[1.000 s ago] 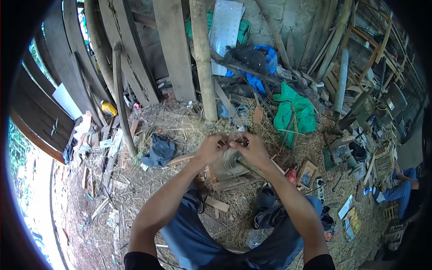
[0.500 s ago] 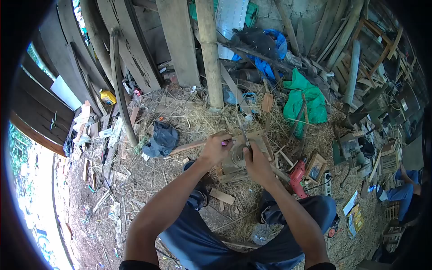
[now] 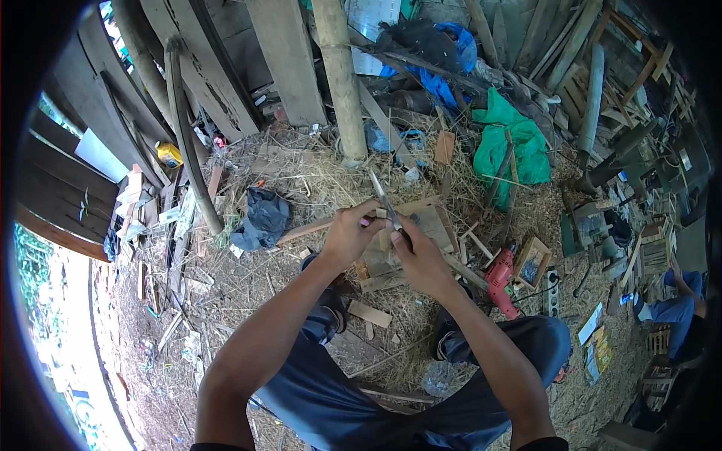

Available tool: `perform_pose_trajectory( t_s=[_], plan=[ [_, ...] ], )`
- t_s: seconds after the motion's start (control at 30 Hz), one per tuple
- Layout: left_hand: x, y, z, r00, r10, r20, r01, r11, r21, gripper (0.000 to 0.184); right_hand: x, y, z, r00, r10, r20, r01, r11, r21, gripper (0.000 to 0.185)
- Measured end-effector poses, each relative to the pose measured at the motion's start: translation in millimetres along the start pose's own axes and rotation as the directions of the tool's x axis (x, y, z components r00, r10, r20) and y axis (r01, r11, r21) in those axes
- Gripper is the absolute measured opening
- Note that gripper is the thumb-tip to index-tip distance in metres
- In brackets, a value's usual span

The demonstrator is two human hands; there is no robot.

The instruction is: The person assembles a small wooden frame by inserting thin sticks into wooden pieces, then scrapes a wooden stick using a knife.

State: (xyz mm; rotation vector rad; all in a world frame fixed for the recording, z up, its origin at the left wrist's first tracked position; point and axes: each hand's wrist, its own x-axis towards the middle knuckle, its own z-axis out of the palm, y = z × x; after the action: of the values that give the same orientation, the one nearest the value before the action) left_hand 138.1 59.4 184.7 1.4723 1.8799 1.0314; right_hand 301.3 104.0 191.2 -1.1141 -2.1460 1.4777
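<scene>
Head cam: R hand (image 3: 423, 264) grips knife (image 3: 385, 201), blade nr L hand (image 3: 347, 239). Latter pinches sm. purple item (image 3: 365, 222); blade contact unclear.

The person is wearing dark blue trousers (image 3: 361, 395) with loose creases, and black sleeves (image 3: 537, 443) are showing to either side of them. Dark footwear (image 3: 332, 314) with paler marks is showing beyond the trousers; the left hand (image 3: 350, 235) and right hand (image 3: 416, 261) are showing bare.

No text, label, brand, number or sign can be read.
</scene>
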Motion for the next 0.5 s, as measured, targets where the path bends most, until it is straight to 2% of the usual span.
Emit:
perform_pose_trajectory(
  t_s=[0.1, 0.17, 0.2, 0.27, 0.3, 0.37, 0.5],
  plan=[
    [1.9, -5.9, 2.2, 0.997, -0.070, -0.016, 0.070, 0.997, -0.012, 0.020, 2.5, 5.6, 1.8, 0.999, -0.041, -0.028, 0.042, 0.999, 0.031, 0.043],
    [3.5, -10.8, 5.1, 0.993, 0.084, -0.085, -0.078, 0.994, 0.079, 0.019, 2.0, 0.2, -2.0, 0.999, 0.037, 0.016, -0.038, 0.995, 0.092, 0.043],
    [3.8, -12.9, 6.3, 0.993, 0.084, -0.083, -0.077, 0.994, 0.078, 0.019, 2.8, 3.0, -0.8, 0.999, 0.038, 0.016, -0.040, 0.995, 0.092, 0.043],
    [5.0, -16.9, 8.4, 0.970, 0.183, -0.163, -0.166, 0.979, 0.116, 0.017, 5.5, 10.4, 2.1, 1.000, -0.024, -0.005, 0.024, 0.999, 0.045, 0.044],
    [5.4, -13.5, 8.7, 0.970, 0.185, -0.158, -0.168, 0.979, 0.115, 0.017, 4.1, 8.3, 1.7, 1.000, -0.021, -0.009, 0.021, 0.999, 0.047, 0.044],
    [4.9, -7.0, 8.4, 0.950, 0.147, -0.276, -0.169, 0.984, -0.058, 0.014, 0.9, 2.5, 2.3, 1.000, 0.019, 0.000, -0.019, 1.000, 0.001, 0.044],
    [4.8, -4.6, 3.1, 0.962, 0.094, -0.256, -0.111, 0.993, -0.052, 0.017, 3.4, 3.0, 5.6, 0.997, 0.025, -0.070, -0.025, 1.000, 0.010, 0.037]
  ],
)
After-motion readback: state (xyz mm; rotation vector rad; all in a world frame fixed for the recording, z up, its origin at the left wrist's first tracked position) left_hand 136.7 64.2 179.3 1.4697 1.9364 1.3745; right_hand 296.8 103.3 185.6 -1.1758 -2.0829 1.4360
